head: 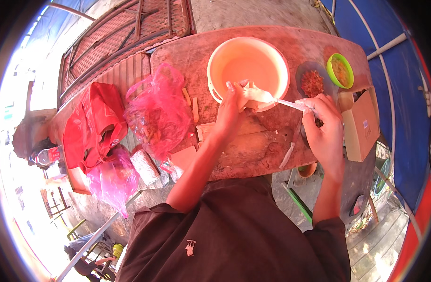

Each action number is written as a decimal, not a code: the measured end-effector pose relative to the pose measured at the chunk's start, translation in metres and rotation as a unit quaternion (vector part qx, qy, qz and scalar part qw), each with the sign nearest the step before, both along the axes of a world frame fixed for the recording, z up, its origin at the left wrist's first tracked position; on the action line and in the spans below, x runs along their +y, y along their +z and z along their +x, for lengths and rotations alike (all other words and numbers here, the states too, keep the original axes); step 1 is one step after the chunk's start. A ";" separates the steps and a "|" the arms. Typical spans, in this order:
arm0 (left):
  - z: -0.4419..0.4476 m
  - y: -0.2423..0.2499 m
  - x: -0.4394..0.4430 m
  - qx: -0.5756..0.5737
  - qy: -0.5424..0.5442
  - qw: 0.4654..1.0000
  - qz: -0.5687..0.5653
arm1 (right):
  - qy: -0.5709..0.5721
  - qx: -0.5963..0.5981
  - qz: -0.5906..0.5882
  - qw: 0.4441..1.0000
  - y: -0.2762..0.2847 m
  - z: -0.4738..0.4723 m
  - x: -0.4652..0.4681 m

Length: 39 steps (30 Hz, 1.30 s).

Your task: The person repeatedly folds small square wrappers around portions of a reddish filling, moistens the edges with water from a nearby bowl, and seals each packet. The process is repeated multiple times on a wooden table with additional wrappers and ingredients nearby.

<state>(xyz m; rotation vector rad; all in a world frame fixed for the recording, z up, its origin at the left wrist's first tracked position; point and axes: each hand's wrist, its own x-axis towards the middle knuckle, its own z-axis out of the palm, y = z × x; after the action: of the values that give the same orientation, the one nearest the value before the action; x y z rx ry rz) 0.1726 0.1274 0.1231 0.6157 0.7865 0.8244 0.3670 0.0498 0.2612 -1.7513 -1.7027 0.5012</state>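
Note:
My left hand holds a pale, soft piece of food over the near rim of a large white basin. A thin white-handled utensil is pinched in the fingers of my right hand. Its far end meets the pale piece, and its tip is hidden there. Just beyond my right hand sits a dark bowl with chopped red food. Beside that, a lime-green bowl contains yellowish chopped food. Beneath my hands lies a worn wooden board.
Pale strips lie left of the basin. Pink plastic bags and a red carrier bag crowd the left side. A knife rests near the front edge. An open cardboard box stands at right. A person is at lower left.

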 end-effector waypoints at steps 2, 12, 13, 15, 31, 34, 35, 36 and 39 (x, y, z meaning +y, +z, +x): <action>-0.001 -0.002 0.001 -0.023 0.009 0.999 -0.025 | 0.020 -0.053 0.022 0.998 0.009 -0.004 0.002; -0.004 0.000 -0.001 -0.032 0.007 0.999 -0.014 | 0.040 -0.149 0.071 0.985 0.029 -0.016 0.004; -0.005 0.001 -0.002 -0.026 0.005 1.000 -0.008 | 0.043 -0.159 0.069 0.984 0.028 -0.017 0.003; -0.006 0.003 -0.004 0.019 0.007 1.000 0.021 | 0.052 -0.166 0.078 0.982 0.028 -0.018 0.004; -0.005 -0.004 -0.001 -0.025 0.013 0.999 -0.040 | 0.032 -0.136 0.129 0.982 0.041 -0.019 0.000; -0.005 -0.002 -0.002 -0.032 0.008 0.999 -0.030 | 0.016 -0.120 0.129 0.984 0.043 -0.014 0.000; -0.005 -0.001 -0.002 -0.033 0.008 0.999 -0.029 | 0.011 -0.115 0.130 0.985 0.043 -0.010 0.000; -0.005 0.000 -0.002 -0.034 0.007 0.999 -0.028 | 0.007 -0.106 0.128 0.986 0.041 -0.006 0.000; -0.005 -0.003 -0.002 -0.027 0.013 0.999 -0.044 | -0.038 0.001 0.070 0.997 0.040 -0.008 0.001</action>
<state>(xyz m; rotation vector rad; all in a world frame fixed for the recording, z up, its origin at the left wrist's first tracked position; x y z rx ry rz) 0.1681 0.1258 0.1203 0.5040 0.7792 0.8214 0.3590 0.0510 0.3014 -1.7071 -1.6233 0.3406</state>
